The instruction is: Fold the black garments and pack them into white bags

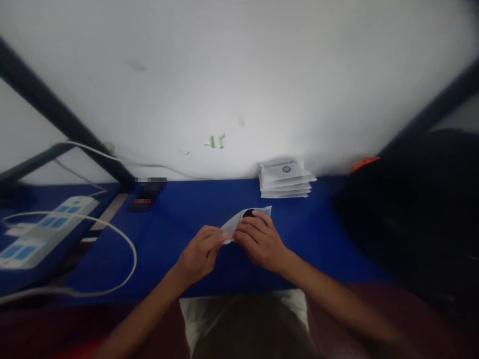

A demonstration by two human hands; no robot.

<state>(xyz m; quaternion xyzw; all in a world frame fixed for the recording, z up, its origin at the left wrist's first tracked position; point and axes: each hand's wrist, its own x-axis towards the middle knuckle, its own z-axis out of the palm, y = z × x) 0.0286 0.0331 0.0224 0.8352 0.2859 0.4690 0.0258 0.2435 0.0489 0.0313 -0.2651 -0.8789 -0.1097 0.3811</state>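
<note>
A small white packet [232, 224] with a dark round mark is held between my two hands above the blue table. My left hand [201, 252] pinches its lower left corner. My right hand [261, 241] grips its right part, with the fingers bent over the front and partly covering the dark mark. Behind my right hand, a stack of similar white packets [285, 179] lies near the wall; the top one bears a dark logo.
A white power strip [48, 232] and a looping white cable [130, 244] are at the left. A dark object [147, 193], partly pixelated, lies near the wall. A large black item [415, 219] and an orange thing [364, 163] are at the right.
</note>
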